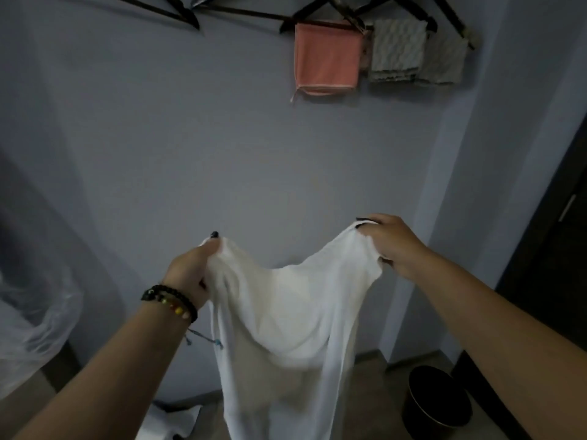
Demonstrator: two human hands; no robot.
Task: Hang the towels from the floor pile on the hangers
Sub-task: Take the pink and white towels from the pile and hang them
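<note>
Both hands gripped 1 white towel (295, 315) by its top edge: left hand (190, 271) closed on the 9 o'clock corner, right hand (386, 241) closed on the 3 o'clock corner. It hung slack between them, below the hangers (178, 12) at 12 o'clock. Progress was judged partial: 1 pink towel (327, 55) and 2 grey towels (398, 49) were hung, and white cloth (178, 417) remained on the floor at 7 o'clock.

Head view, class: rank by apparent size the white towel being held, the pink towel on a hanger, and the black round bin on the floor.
1. White towel, largest, though nearest the camera.
2. Pink towel and black round bin: look alike and sit at different distances, so unranked.
</note>
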